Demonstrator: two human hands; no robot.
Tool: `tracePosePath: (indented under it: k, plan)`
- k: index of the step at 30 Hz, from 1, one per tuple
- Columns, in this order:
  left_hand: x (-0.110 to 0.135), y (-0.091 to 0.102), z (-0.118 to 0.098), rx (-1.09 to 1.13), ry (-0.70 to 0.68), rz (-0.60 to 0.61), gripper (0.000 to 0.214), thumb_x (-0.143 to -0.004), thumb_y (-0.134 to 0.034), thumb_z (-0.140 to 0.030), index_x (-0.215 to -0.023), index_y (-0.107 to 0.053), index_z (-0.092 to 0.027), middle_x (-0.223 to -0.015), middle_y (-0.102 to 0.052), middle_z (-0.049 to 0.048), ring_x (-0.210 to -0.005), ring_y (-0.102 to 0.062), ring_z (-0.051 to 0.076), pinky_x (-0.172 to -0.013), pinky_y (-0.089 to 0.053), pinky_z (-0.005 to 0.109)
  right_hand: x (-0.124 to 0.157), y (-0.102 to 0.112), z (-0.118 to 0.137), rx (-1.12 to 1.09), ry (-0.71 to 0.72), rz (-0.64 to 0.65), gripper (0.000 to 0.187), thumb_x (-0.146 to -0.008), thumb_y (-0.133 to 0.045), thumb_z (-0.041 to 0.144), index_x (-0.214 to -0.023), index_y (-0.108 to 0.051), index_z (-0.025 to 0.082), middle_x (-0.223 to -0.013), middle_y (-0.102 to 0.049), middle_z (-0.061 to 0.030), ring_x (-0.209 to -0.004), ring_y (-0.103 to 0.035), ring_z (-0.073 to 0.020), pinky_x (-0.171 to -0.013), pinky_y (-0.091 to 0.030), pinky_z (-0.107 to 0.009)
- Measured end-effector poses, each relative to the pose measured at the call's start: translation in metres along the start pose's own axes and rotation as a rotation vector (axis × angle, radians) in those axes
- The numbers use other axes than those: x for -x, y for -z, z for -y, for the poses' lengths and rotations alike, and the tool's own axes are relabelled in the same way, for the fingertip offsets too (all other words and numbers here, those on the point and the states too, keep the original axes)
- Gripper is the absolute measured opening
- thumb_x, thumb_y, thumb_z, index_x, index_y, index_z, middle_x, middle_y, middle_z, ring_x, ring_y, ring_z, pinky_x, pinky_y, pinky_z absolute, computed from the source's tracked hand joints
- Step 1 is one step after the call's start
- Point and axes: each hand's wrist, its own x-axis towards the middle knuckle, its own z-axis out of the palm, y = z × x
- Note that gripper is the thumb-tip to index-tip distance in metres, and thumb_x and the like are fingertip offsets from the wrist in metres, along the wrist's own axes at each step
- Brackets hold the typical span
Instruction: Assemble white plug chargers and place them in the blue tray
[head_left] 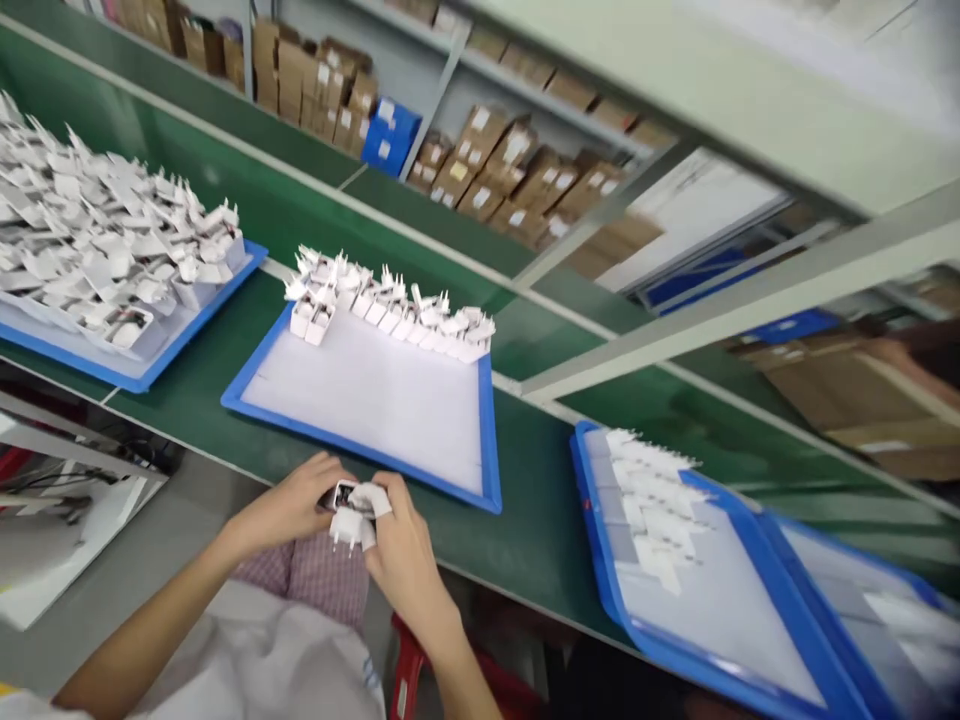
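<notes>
Both hands work together at the near edge of the green bench [540, 520], above the person's lap. The left hand [289, 505] closes its fingers around a small white plug [351, 520], whose prongs point downward. The right hand [401, 555] grips the same plug from the other side, with white covers on its fingertips [373, 498]. The plug is off the bench, just in front of the middle tray [360, 400].

The middle tray is blue-rimmed with a white liner and carries plugs [390, 305] along its far edge. The left tray [112, 250] is heaped with plugs. The right tray [675, 560] holds a short column of them. Shelves [525, 170] behind the bench hold cardboard boxes.
</notes>
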Motion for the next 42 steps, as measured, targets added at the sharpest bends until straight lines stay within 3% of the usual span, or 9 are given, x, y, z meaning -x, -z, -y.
tracePosePath:
  k: [4, 7, 11, 16, 24, 32, 38, 42]
  plan:
    - [-0.004, 0.000, 0.004, -0.074, -0.003, -0.003, 0.024, -0.084, -0.054, -0.009, -0.105, -0.058, -0.019, -0.090, -0.057, 0.0021, -0.089, -0.049, 0.020, -0.087, -0.042, 0.035, 0.000, -0.001, 0.000, 0.036, -0.007, 0.021, 0.055, -0.059, -0.042, -0.003, -0.110, -0.048, 0.018, -0.110, -0.049, -0.0132, -0.098, -0.053, -0.0280, -0.077, -0.053, -0.041]
    - [-0.003, -0.003, 0.008, -0.089, -0.006, -0.024, 0.023, -0.085, -0.055, -0.013, -0.107, -0.058, -0.018, -0.089, -0.055, 0.0028, -0.088, -0.047, 0.020, -0.077, -0.042, 0.032, 0.003, -0.005, -0.006, -0.021, -0.015, -0.031, 0.049, -0.072, -0.045, -0.001, -0.117, -0.046, 0.016, -0.118, -0.046, -0.0154, -0.102, -0.054, -0.0270, -0.079, -0.053, -0.040]
    - [-0.001, -0.004, 0.009, -0.098, -0.013, -0.015, 0.024, -0.086, -0.055, -0.012, -0.109, -0.057, -0.018, -0.090, -0.054, 0.0033, -0.089, -0.046, 0.020, -0.077, -0.042, 0.031, 0.004, -0.008, -0.011, 0.008, -0.006, -0.080, 0.034, -0.085, -0.048, 0.009, -0.118, -0.047, 0.018, -0.117, -0.048, -0.0146, -0.098, -0.056, -0.0257, -0.075, -0.052, -0.038]
    - [-0.002, -0.003, 0.007, -0.107, -0.021, -0.027, 0.026, -0.085, -0.053, -0.008, -0.109, -0.056, -0.018, -0.090, -0.054, 0.0034, -0.090, -0.046, 0.020, -0.076, -0.042, 0.031, -0.002, -0.004, -0.012, 0.100, 0.038, -0.051, 0.022, -0.084, -0.049, 0.009, -0.104, -0.052, 0.018, -0.098, -0.051, -0.0103, -0.087, -0.054, -0.0248, -0.065, -0.048, -0.034]
    - [-0.003, -0.006, 0.010, -0.122, -0.029, -0.040, 0.022, -0.087, -0.055, -0.014, -0.109, -0.057, -0.018, -0.091, -0.054, 0.0038, -0.089, -0.046, 0.021, -0.075, -0.042, 0.031, 0.002, -0.005, -0.015, 0.088, -0.021, -0.084, 0.023, -0.090, -0.050, 0.017, -0.113, -0.049, 0.019, -0.105, -0.049, -0.0110, -0.086, -0.055, -0.0237, -0.066, -0.047, -0.033]
    - [-0.004, -0.003, 0.010, -0.108, -0.038, -0.025, 0.028, -0.084, -0.050, -0.006, -0.108, -0.056, -0.018, -0.091, -0.055, 0.0042, -0.090, -0.046, 0.021, -0.076, -0.042, 0.032, -0.002, -0.004, -0.016, 0.198, 0.039, -0.015, 0.008, -0.089, -0.052, 0.016, -0.096, -0.054, 0.019, -0.090, -0.051, -0.0073, -0.077, -0.051, -0.0227, -0.061, -0.044, -0.032]
    - [-0.003, -0.004, 0.010, -0.111, -0.028, -0.050, 0.022, -0.087, -0.053, -0.014, -0.109, -0.058, -0.018, -0.088, -0.054, 0.0040, -0.088, -0.046, 0.021, -0.075, -0.042, 0.032, 0.002, -0.008, -0.015, 0.055, -0.028, -0.061, 0.025, -0.088, -0.053, 0.015, -0.113, -0.052, 0.018, -0.103, -0.049, -0.0097, -0.082, -0.055, -0.0223, -0.062, -0.046, -0.031]
    - [-0.003, -0.005, 0.011, -0.108, -0.036, -0.051, 0.023, -0.088, -0.053, -0.013, -0.109, -0.058, -0.018, -0.089, -0.054, 0.0039, -0.088, -0.046, 0.021, -0.075, -0.042, 0.032, 0.002, -0.009, -0.016, 0.035, -0.009, -0.048, 0.023, -0.087, -0.050, 0.012, -0.108, -0.054, 0.019, -0.096, -0.048, -0.0068, -0.077, -0.054, -0.0198, -0.060, -0.044, -0.029]
